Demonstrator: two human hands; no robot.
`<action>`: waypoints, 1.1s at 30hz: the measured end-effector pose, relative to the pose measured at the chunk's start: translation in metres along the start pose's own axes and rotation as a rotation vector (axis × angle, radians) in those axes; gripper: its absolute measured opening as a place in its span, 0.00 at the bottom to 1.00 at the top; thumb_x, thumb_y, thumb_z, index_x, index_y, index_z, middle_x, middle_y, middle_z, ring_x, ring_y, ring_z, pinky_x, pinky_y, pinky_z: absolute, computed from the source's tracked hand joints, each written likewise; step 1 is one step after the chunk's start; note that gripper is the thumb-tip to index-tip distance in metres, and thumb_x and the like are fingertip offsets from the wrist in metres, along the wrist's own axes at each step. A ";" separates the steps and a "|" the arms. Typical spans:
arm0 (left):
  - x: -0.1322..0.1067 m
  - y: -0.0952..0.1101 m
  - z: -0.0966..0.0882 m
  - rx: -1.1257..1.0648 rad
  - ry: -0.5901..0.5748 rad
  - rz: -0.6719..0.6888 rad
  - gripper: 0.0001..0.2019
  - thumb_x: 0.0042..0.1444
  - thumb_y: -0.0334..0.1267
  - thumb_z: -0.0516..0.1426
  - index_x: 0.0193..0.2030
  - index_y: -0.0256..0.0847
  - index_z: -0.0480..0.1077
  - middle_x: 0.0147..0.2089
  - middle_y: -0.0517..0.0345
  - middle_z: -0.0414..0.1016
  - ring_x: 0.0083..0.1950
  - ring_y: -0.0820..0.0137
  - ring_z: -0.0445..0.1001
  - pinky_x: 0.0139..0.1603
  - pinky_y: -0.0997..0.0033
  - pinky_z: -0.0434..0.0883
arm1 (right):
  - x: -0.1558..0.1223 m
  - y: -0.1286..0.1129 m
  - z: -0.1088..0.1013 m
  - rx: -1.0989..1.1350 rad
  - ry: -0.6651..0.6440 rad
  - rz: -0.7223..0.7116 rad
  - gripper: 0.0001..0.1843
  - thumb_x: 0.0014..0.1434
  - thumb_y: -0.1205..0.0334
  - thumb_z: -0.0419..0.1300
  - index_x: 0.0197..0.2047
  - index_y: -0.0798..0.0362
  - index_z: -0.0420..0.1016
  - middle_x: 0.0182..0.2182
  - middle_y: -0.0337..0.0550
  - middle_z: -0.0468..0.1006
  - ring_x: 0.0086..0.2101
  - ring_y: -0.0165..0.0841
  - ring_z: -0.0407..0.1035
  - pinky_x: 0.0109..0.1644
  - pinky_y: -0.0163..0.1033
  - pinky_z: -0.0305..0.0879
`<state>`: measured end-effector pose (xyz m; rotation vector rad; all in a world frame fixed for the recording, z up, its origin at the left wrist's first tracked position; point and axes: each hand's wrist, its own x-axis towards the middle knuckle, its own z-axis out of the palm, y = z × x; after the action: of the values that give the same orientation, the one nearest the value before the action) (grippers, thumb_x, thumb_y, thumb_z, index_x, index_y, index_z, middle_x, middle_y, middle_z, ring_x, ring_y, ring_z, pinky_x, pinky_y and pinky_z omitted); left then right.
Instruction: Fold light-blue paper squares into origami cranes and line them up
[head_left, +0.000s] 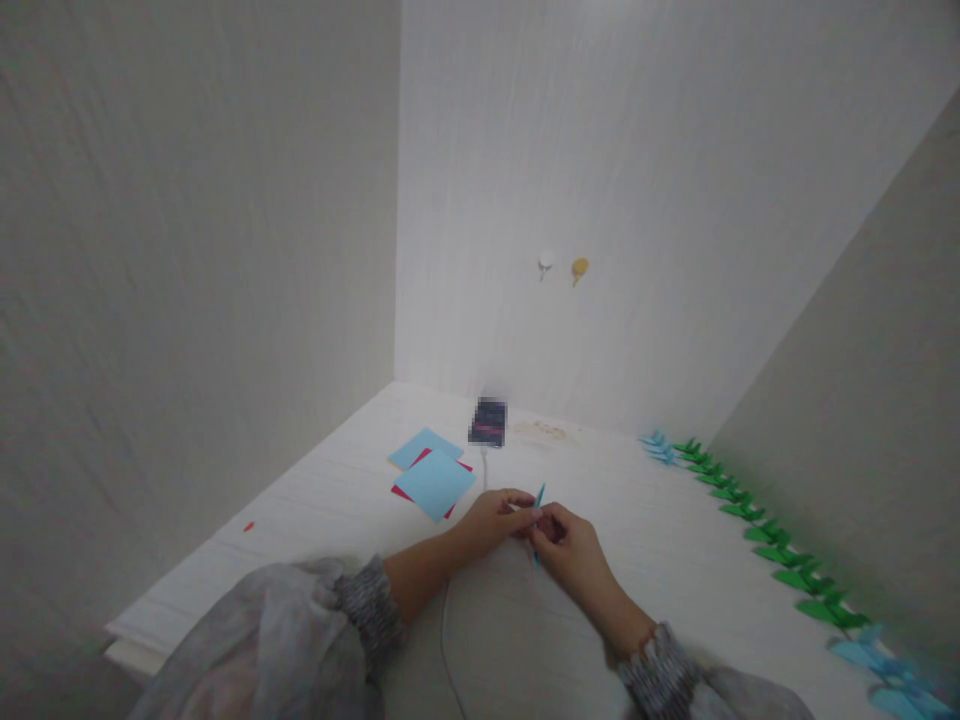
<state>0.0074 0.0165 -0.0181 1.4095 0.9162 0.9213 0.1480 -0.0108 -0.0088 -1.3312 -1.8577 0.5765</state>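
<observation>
Between my two hands is a narrow folded piece of light-blue paper (539,495), seen nearly edge-on and tilted upright above the table. My left hand (495,517) pinches it from the left, with a ring on one finger. From the right, my right hand (568,540) grips its lower part with closed fingers. The fingers hide much of the fold. Left of my hands lie square paper sheets: a light-blue sheet (435,484) over a red sheet (400,493), and another light-blue sheet (425,446) behind them.
A phone (488,423), pixelated, lies near the back wall with a white cable (444,630) running under my left arm. Along the right wall stretches a row of folded green paper pieces (761,535), with blue ones (874,655) at its ends. Two hooks (580,267) hang on the wall.
</observation>
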 end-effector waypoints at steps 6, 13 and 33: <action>0.001 0.003 0.000 -0.185 -0.010 -0.009 0.20 0.40 0.46 0.57 0.38 0.34 0.65 0.33 0.54 0.70 0.31 0.72 0.70 0.35 0.69 0.67 | 0.004 0.004 -0.003 0.458 -0.113 0.155 0.13 0.42 0.55 0.59 0.25 0.55 0.64 0.15 0.32 0.63 0.17 0.24 0.58 0.21 0.30 0.56; -0.002 0.007 -0.002 -0.225 -0.007 0.027 0.19 0.42 0.44 0.56 0.38 0.33 0.65 0.34 0.53 0.69 0.32 0.73 0.69 0.36 0.69 0.68 | 0.005 0.011 -0.003 0.543 -0.088 0.163 0.14 0.43 0.53 0.58 0.26 0.56 0.64 0.18 0.35 0.67 0.19 0.25 0.61 0.24 0.31 0.59; -0.001 0.004 -0.004 -0.187 0.012 0.022 0.22 0.40 0.45 0.57 0.40 0.33 0.66 0.38 0.50 0.69 0.33 0.71 0.70 0.36 0.69 0.68 | 0.004 0.007 -0.005 0.540 -0.109 0.167 0.11 0.44 0.56 0.57 0.26 0.56 0.64 0.17 0.35 0.67 0.19 0.26 0.62 0.24 0.32 0.59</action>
<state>0.0030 0.0168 -0.0141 1.2577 0.8028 1.0065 0.1553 -0.0048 -0.0098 -1.1054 -1.5236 1.1637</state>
